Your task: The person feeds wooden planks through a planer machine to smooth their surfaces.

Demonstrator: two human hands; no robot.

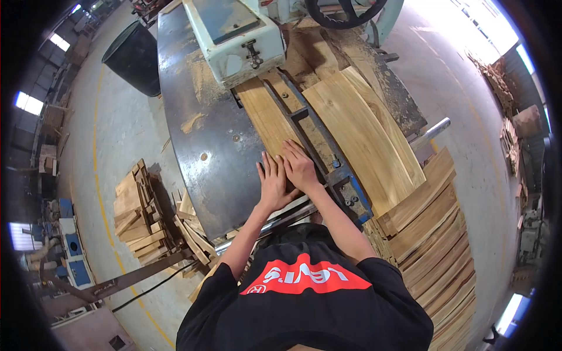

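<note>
A wooden board [262,114] lies flat on the steel machine table, its far end under the pale green machine housing [249,55]. My left hand [273,181] rests at the near end of this board, fingers stretched out and partly over the bare steel. Beside it, my right hand [299,167] lies flat on the board with its fingers extended. The two hands touch or nearly touch. Along the board's right edge runs a dark metal guide fence [313,126]. The board's near end is hidden under my hands.
Wide boards [357,134] lie right of the fence. A tall stack of planks [439,245] stands at the lower right, and offcuts [137,210] are piled at the left. A black bin [133,58] stands beyond the steel table [202,128]. Sawdust covers parts of the machine.
</note>
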